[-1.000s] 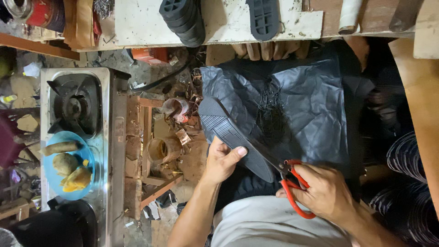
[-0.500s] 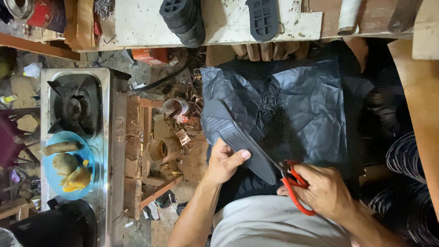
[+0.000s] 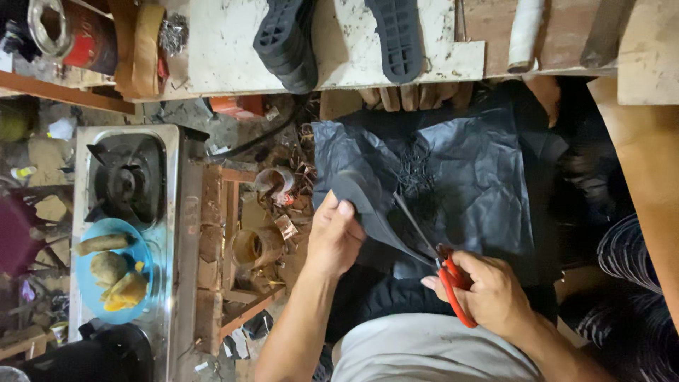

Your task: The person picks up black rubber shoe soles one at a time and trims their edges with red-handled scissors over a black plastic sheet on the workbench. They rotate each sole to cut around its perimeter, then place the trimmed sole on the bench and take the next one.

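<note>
Landmark: the spread sheet (image 3: 481, 184) on the floor. The cut piece (image 3: 368, 212) lies over its left part, with the left hand (image 3: 332, 237) at that piece's left edge. The scissors (image 3: 442, 265) and right hand (image 3: 491, 293) lie over its near edge. The gas stove (image 3: 127, 180) stands well to its left; the plate (image 3: 88, 279) rests on the stove's near end. Two soles (image 3: 339, 39) lie on the board beyond the sheet.

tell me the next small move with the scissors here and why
Probably close the red-handled scissors for another short snip. The right hand has the blades set against the edge of the black sole piece, which the left hand pinches over the black sheet.
</note>
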